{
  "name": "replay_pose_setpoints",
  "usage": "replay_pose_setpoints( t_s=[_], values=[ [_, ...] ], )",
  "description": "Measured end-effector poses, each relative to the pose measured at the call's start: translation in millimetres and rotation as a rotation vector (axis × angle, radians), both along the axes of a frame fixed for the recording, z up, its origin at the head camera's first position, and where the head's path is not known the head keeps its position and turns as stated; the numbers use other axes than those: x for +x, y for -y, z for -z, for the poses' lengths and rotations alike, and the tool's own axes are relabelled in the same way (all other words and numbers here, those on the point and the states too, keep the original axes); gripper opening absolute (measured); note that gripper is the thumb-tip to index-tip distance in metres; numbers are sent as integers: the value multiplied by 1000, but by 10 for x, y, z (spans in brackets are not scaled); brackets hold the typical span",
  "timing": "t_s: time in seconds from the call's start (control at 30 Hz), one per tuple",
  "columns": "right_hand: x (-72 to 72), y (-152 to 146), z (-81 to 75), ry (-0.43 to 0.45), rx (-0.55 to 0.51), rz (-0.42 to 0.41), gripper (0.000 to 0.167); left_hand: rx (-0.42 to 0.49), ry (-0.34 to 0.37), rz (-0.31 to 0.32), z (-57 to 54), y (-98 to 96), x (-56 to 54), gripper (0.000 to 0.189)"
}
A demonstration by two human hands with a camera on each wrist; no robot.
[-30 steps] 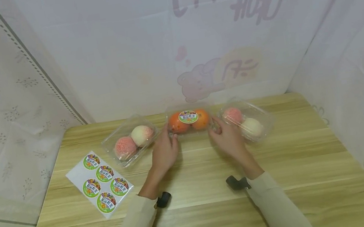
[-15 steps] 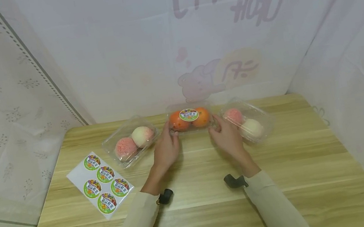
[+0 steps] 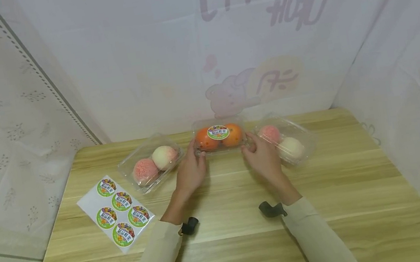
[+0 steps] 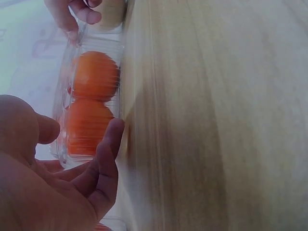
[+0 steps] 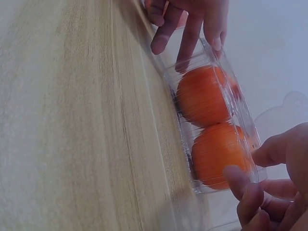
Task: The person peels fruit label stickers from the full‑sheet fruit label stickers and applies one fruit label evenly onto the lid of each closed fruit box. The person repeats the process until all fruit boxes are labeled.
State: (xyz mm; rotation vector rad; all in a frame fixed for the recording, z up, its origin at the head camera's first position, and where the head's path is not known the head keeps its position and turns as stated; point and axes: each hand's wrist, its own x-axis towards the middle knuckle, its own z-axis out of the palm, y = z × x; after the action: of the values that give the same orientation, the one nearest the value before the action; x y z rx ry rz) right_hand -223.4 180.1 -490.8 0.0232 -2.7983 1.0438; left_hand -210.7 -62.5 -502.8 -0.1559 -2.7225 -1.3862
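A clear plastic fruit box (image 3: 198,126) with two orange fruits (image 3: 231,135) inside sits at the back middle of the table. On its lid is a round fruit sticker (image 3: 218,132). My left hand (image 3: 190,170) holds the box's left end, thumb at the near corner. At the opposite end, my right hand (image 3: 262,155) grips with thumb and fingers. In the left wrist view, the left fingers (image 4: 103,168) curl beside the box's end. The right wrist view shows the right thumb (image 5: 272,150) against the lid side and the fingers lower down.
To the left, an angled clear box (image 3: 136,155) holds two pink and cream fruits; a similar box (image 3: 303,133) is angled on the right. A sheet of round stickers (image 3: 89,198) lies front left on the wooden table (image 3: 235,245). A printed curtain (image 3: 143,68) hangs behind.
The middle box has shifted slightly toward the curtain with both hands on it during the first half second. Since then it has stayed nearly still.
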Motion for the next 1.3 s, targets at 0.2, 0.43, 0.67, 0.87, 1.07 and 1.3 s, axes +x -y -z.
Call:
replay_pose_setpoints(
  t_s=[0.2,0.43,0.67,0.87,1.07,1.3],
  values=[
    [16,9,2,1,-37,25,52,80,7,3,165,36,-53,69],
    [104,-15,23,-45,-62,27,51,54,21,10,-40,58,192,77],
    [223,16,-88,-56,-109,3,46,50,95,-19,-264,154,487,72],
    [288,139,-252,-36,-139,-80,43,33,90,-64,-499,337,706,62],
    [310,386,-356,-27,-109,-166,40,-6,-3,-120,-605,651,861,59],
    [301,713,-350,-39,-110,-275,37,-74,-85,-233,-591,1024,961,57]
  ],
)
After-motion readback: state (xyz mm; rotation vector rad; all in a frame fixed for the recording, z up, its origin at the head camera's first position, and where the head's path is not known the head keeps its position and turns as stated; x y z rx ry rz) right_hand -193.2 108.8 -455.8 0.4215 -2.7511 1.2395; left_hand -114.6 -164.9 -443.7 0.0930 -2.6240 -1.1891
